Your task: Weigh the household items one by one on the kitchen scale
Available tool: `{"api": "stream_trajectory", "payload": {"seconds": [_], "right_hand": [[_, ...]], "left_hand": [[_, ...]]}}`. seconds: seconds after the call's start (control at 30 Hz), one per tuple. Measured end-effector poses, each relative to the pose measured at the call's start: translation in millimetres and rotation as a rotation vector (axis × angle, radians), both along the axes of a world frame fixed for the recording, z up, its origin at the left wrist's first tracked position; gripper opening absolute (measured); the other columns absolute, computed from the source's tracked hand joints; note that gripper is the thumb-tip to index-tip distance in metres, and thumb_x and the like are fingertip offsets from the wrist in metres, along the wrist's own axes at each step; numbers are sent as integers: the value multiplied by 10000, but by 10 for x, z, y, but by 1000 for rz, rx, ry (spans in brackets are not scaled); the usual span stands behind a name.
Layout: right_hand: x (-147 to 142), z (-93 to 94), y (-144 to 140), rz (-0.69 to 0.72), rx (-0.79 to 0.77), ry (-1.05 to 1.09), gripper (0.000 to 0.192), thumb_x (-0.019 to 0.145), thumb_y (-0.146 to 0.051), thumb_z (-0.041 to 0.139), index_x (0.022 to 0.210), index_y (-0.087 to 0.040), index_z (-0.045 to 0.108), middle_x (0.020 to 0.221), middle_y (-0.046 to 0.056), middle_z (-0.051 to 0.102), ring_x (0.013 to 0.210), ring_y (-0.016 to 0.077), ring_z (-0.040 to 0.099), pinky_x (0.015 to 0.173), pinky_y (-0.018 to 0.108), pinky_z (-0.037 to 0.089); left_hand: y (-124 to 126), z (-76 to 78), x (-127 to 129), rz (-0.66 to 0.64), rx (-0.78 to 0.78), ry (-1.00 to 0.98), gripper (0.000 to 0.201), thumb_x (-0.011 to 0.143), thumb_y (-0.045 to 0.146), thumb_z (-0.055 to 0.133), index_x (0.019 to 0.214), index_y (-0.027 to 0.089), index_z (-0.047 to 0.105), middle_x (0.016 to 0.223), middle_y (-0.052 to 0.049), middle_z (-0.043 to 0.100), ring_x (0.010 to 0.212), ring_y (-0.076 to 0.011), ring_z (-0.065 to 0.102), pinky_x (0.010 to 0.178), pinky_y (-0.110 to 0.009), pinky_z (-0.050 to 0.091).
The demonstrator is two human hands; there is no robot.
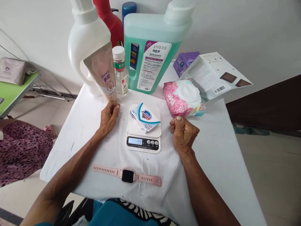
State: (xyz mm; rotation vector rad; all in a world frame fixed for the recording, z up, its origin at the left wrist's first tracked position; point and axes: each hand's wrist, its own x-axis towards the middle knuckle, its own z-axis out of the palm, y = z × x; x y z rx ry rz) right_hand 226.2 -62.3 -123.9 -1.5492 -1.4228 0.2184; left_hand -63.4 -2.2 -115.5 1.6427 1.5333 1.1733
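On the near table (216,157): a pink watch (128,176) lies flat, face up, its strap stretched out from side to side.
Scale: the white scale (134,131) sits beyond the watch, between the hands, its display lit and its buttons facing the person.
Right hand (184,135): fingers curled into a loose fist, thumb laid along the top, with nothing seen in the grip. It rests beside the scale, just in front of the wipes; whether the thumb touches them, I cannot tell.
Box (147,116): a white and blue soap box lies at a slant on the scale's plate, apart from both hands.
Left hand (109,118): fingers bent inward and pressed together, thumb against them. It lies just before the lower end of the tube; whether it touches, I cannot tell.
Wipes (183,97): a pink pack with a white lid, right of the box.
Tube (103,72): upright and leaning slightly, beside a small clear bottle (121,77).
Far row: a white bottle (88,40), a green jug (152,34), an unfolded leaflet (211,75) and a purple pack (185,61).
Behind these: a red bottle (110,23) and a blue cap (129,8).
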Motion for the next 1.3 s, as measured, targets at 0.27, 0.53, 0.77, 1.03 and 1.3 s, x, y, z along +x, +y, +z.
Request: {"api": "stream_trajectory", "payload": {"seconds": [0.27, 0.53, 0.77, 1.03, 1.3], "right_hand": [[-1, -3, 14, -11, -13, 24, 610, 1091, -596, 365, 661, -223, 585, 528, -15, 540, 490, 151, 538, 588, 302, 429], [-5, 14, 4, -9, -14, 30, 622, 1091, -603, 358, 648, -225, 575, 534, -9, 542, 498, 152, 541, 590, 305, 431], [-1, -11, 15, -3, -24, 21, 600, 1089, -589, 361, 649, -231, 555, 524, -16, 524, 488, 149, 518, 588, 305, 421], [-103, 204, -50, 68, 103, 32, 459, 942, -659, 624, 1073, -220, 636, 971, 66, 726, 866, 253, 696, 795, 400, 564], [-780, 622, -51, 222, -207, -370, 1135, 745, -702, 861, 1583, -121, 363, 1419, 275, 617, 1249, 464, 599, 1019, 682, 499]], "left_hand": [[7, 1, 8, -13, -43, 4, 210, 941, 379, 579, 1019, 200, 657, 815, -11, 681, 692, -150, 595, 676, -284, 493], [3, 22, 30, -2, -55, 2, 199, 907, 361, 611, 1017, 201, 658, 835, -11, 691, 686, -143, 601, 669, -281, 507], [10, 10, 29, -1, -62, 16, 212, 900, 370, 610, 1025, 206, 660, 832, -10, 682, 697, -147, 606, 681, -284, 517], [-15, 56, 15, 25, -94, 66, 287, 912, 461, 612, 1040, 212, 676, 850, -18, 707, 690, -162, 624, 660, -294, 503], [-25, 125, 2, 45, -111, 105, 384, 860, 566, 606, 1025, 227, 680, 808, -30, 735, 689, -218, 659, 667, -337, 527]]}}
